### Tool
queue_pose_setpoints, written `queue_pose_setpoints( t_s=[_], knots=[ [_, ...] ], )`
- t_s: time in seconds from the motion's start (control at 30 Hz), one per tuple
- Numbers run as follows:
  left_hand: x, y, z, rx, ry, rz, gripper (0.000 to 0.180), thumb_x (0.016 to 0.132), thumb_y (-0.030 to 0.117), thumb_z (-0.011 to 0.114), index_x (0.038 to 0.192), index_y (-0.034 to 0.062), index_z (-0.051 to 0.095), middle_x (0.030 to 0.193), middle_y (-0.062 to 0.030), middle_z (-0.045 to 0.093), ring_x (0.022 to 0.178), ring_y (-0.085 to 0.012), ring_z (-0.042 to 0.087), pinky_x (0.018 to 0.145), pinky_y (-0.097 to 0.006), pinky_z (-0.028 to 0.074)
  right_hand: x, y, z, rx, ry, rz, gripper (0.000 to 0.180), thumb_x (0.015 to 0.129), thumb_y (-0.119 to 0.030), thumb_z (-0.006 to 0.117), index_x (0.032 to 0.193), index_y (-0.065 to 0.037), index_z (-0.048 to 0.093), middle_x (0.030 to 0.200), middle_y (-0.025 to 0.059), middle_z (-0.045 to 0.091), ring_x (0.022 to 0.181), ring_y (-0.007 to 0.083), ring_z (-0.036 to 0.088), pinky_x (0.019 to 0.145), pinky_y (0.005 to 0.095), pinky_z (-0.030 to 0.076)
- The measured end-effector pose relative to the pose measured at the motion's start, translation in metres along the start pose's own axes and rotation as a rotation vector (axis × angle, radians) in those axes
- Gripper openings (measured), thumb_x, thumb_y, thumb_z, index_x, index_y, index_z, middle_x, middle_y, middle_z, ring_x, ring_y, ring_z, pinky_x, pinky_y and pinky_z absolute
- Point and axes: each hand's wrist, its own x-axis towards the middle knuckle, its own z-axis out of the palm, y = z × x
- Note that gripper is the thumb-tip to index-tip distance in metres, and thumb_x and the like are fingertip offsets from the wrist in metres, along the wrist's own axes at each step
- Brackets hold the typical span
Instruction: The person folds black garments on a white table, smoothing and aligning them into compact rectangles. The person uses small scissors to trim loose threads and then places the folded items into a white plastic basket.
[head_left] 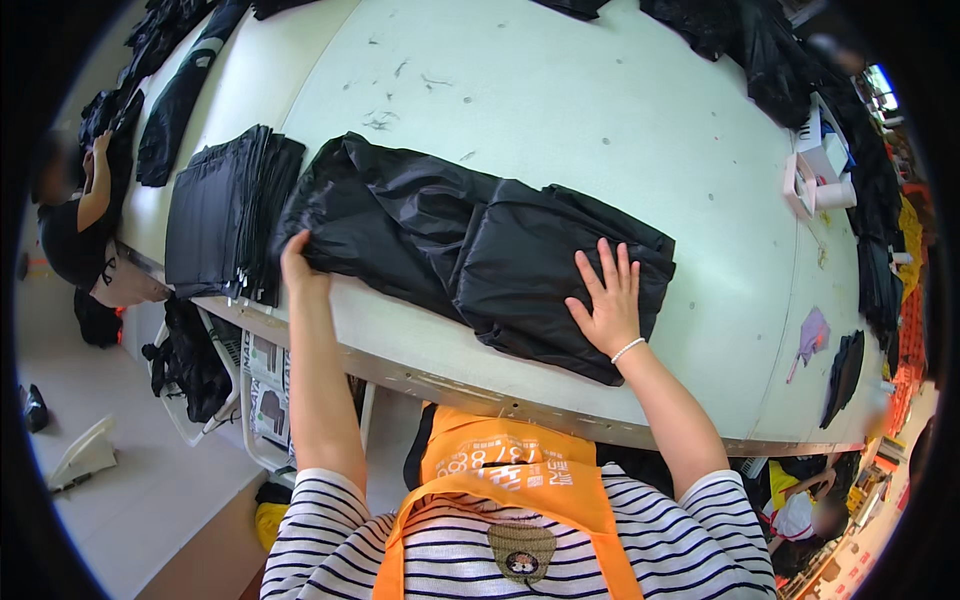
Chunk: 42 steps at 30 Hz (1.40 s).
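Note:
A black garment (440, 225) of thin, slightly shiny cloth lies stretched across the table in front of me, its right part folded into a flat, squarish bundle. My left hand (302, 262) is closed on the near edge at its left end; some of the fingertips are hidden by the cloth. On the folded right part my right hand (608, 305) rests flat, palm down, fingers spread. Just left of the garment stands a thick stack of folded black garments (230, 215), close beside my left hand.
The pale table (560, 110) has a metal near edge. More black clothes (185, 100) lie at the far left, where another person (75, 225) handles cloth. A pink-and-white container (800, 185), a purple scrap (813, 335) and dark cloth (843, 380) are at the right.

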Motion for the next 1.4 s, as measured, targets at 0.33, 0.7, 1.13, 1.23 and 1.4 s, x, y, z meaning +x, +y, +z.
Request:
queue_pose_setpoints(
  t_s=[0.33,0.7,1.13,1.23,1.4],
  knots=[
    [-0.263,-0.115,0.173,1.020,-1.215,1.262,0.036,0.058,0.017,0.074,0.075,0.0033,0.046,0.132,-0.0217,0.052,0.122,-0.0376,0.051,0.097,-0.047,0.044,-0.010,0.005,-0.001,0.492,0.005,0.146,0.059,0.087,-0.043,0.055,0.139,-0.018,0.042,0.149,0.0107,0.028,0.136,0.0333,0.021,0.111,0.0489,0.017],
    [-0.247,-0.254,0.110,1.681,-1.363,1.185,0.017,0.066,0.005,0.064,0.080,0.0064,0.056,0.138,-0.0070,0.049,0.130,-0.0269,0.041,0.109,-0.046,0.028,-0.001,0.104,-0.047,1.571,0.364,0.765,0.052,0.095,-0.046,0.044,0.130,-0.007,0.050,0.122,0.0114,0.058,0.105,0.0215,0.058,0.090,0.0359,0.047],
    [-0.279,-0.205,0.011,1.155,-0.559,0.403,0.078,0.067,0.014,0.075,0.135,0.0050,0.038,0.150,-0.0248,0.019,0.142,-0.0359,0.017,0.112,-0.046,0.020,-0.123,0.075,-0.033,0.738,-0.176,0.515,0.055,0.093,-0.041,0.053,0.124,0.004,0.052,0.120,0.0289,0.056,0.114,0.0411,0.052,0.097,0.0411,0.040],
    [-0.272,-0.200,0.010,1.263,-0.407,0.314,0.119,0.063,0.032,0.086,0.147,0.0013,0.008,0.146,-0.0267,0.024,0.135,-0.0338,0.030,0.108,-0.039,0.030,-0.175,0.023,-0.008,0.763,-0.204,0.562,0.060,0.093,-0.039,0.053,0.130,0.007,0.043,0.129,0.0308,0.048,0.121,0.0422,0.045,0.102,0.0398,0.036],
    [-0.277,-0.189,-0.032,1.415,-0.475,0.218,0.123,0.061,0.027,0.088,0.148,0.0022,0.006,0.142,-0.0287,0.031,0.132,-0.0334,0.035,0.109,-0.037,0.029,-0.173,0.016,-0.059,0.968,-0.325,0.438,0.089,0.088,-0.048,0.059,0.141,0.012,0.020,0.145,0.0301,0.029,0.137,0.0368,0.027,0.112,0.0378,0.023]
  ],
)
